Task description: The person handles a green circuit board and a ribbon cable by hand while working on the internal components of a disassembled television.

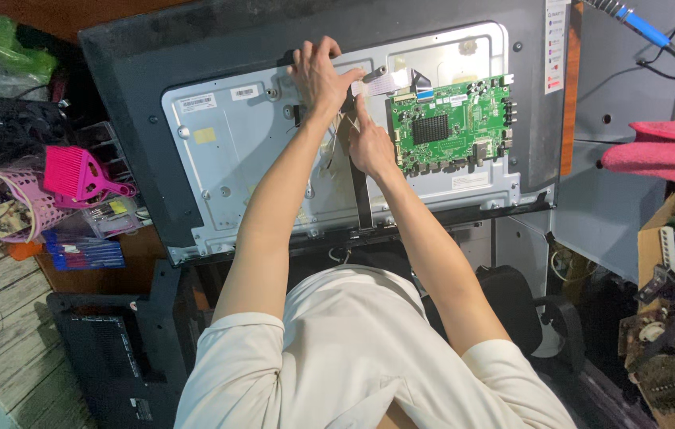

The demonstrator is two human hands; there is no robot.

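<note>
- My left hand (320, 78), upper centre of the frame: fingers spread flat, gripping nothing, pressing the metal back panel (242, 151) of one opened flat screen.
- My right hand (369, 143), just below it: index finger extended up to one flat white ribbon cable (389, 80); grip otherwise loosely curled, holding nothing.
- One green circuit board (450, 123), right of both hands, mounted on the panel.
- One pink brush (75, 175), left edge.
- One blue-handled soldering iron (639, 22), upper right.
</note>
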